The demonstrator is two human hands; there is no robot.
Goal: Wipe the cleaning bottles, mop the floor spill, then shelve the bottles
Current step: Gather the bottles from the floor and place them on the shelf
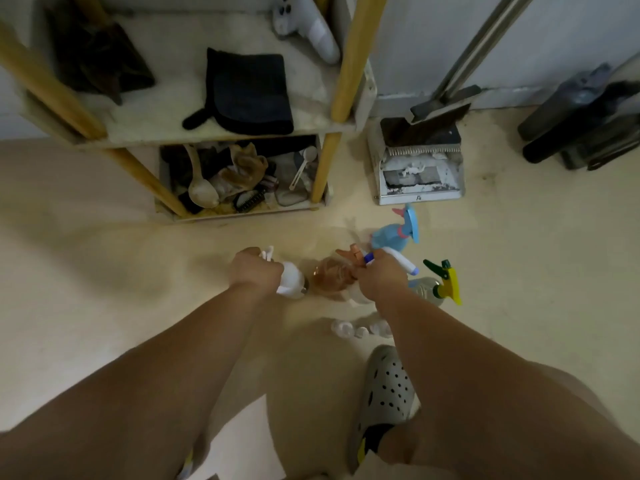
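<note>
Left hand (pixel 256 270) round white bottle (pixel 293 284)

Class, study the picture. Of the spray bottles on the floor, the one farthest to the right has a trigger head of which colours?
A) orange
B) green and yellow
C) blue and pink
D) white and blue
B: the clear spray bottle farthest right, just past the right hand, carries a green and yellow trigger head.
</note>
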